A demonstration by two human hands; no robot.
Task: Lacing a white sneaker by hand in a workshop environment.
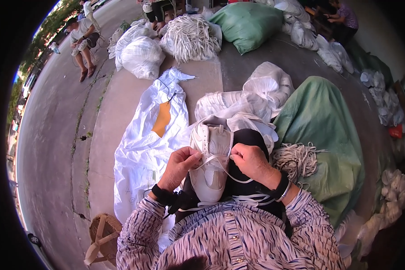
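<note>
Sneaker (211, 173), one, its lace (216, 158) in two tight pinches: left hand (179, 164), right hand (253, 164)

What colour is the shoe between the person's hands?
The shoe is mostly off-white, best seen in the head view.

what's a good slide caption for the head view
Left hand and right hand pinching the lace of a white shoe near a green sack.

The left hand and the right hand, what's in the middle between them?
In the head view, a white shoe with its white lace lies between the left hand and the right hand.
</note>
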